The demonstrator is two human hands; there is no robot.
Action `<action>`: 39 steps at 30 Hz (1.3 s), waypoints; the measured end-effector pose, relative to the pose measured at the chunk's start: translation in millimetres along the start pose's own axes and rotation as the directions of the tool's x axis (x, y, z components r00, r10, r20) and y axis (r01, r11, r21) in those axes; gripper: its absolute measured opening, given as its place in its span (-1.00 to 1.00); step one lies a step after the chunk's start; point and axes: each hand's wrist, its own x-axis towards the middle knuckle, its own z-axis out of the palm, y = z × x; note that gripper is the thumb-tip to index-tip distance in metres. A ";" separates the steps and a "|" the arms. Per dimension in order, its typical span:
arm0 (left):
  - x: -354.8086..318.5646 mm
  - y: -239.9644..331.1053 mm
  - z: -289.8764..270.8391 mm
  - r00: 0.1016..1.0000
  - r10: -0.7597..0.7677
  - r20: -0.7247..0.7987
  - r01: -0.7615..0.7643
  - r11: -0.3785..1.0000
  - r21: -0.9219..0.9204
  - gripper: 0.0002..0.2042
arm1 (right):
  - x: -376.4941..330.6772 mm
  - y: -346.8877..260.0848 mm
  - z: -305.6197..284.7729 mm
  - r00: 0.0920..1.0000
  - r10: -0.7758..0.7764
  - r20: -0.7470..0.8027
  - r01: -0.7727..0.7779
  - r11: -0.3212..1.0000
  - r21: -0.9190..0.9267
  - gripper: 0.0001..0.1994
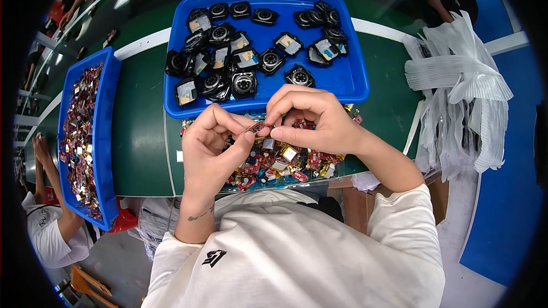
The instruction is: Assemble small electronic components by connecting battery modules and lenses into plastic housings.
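Between my two hands, just in front of the blue tray, is a small red circuit board [260, 128]. My left hand [214, 142] pinches its left end between thumb and fingertips. The thumb and fingers of my right hand [314, 120] close on its right end. Below my hands lies a heap of small red circuit boards with silver and yellow battery cells [289, 153], partly hidden by my fingers. The blue tray [348, 82] beyond holds several black smartwatch cases [244, 83], some with round backs up, others showing pale inner parts.
At the left stands a long blue bin [108, 137] full of similar small boards and cells. White pleated packing sheets [456, 85] hang at the right end of the green table [142, 114]. Co-workers sit at the left and far side; one person's arm [48, 165] shows beside the bin.
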 end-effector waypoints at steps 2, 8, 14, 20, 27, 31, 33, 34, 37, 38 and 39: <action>-0.5 1.2 -0.3 1.000 0.005 0.001 -0.005 1.000 0.012 -0.85 | -1.0 -1.5 -2.4 1.000 -0.003 -0.014 0.002 0.999 -0.039 -0.80; -2.0 2.2 -2.1 0.999 -0.011 0.031 0.004 0.973 0.232 -0.85 | -0.3 -7.0 -0.1 0.994 -0.051 -0.100 0.026 0.972 -0.232 -0.84; 0.5 5.4 1.2 0.998 0.052 0.045 -0.067 0.885 0.461 -0.90 | -1.6 -6.2 -3.1 0.984 -0.150 -0.097 0.125 0.966 -0.227 -0.88; -2.0 4.4 5.2 0.997 0.076 -0.013 -0.064 0.913 0.403 -0.93 | -3.6 -4.2 -4.2 0.990 -0.143 0.004 0.142 0.978 -0.153 -0.88; -2.6 -0.6 1.1 0.990 -0.089 0.109 0.072 0.986 0.149 -0.92 | -3.5 1.8 -1.5 0.981 -0.195 -0.011 0.195 0.981 -0.008 -0.92; 0.2 0.7 -1.0 0.950 -0.166 0.263 0.183 0.982 -0.040 -0.90 | -4.6 -0.6 -5.9 0.981 -0.179 0.074 0.174 0.982 0.075 -0.90; 0.9 2.7 0.3 0.944 -0.198 0.264 0.215 0.976 -0.038 -0.91 | -4.7 -0.3 -4.3 0.980 -0.184 0.072 0.176 0.979 0.103 -0.90; 1.0 3.3 1.1 0.937 -0.229 0.264 0.247 0.968 -0.036 -0.91 | -4.7 0.0 -3.4 0.980 -0.189 0.070 0.178 0.975 0.132 -0.89; 1.0 0.8 3.4 0.945 -0.197 0.263 0.217 0.975 -0.052 -0.91 | -5.1 1.1 -2.7 0.981 -0.180 0.068 0.169 0.975 0.146 -0.89; 0.9 0.6 3.5 0.944 -0.197 0.263 0.217 0.975 -0.052 -0.91 | -5.4 1.5 -2.7 0.981 -0.181 0.068 0.169 0.975 0.146 -0.89; 0.9 0.6 3.4 0.944 -0.199 0.264 0.217 0.975 -0.041 -0.91 | -5.5 1.9 -2.8 0.981 -0.179 0.070 0.167 0.975 0.145 -0.89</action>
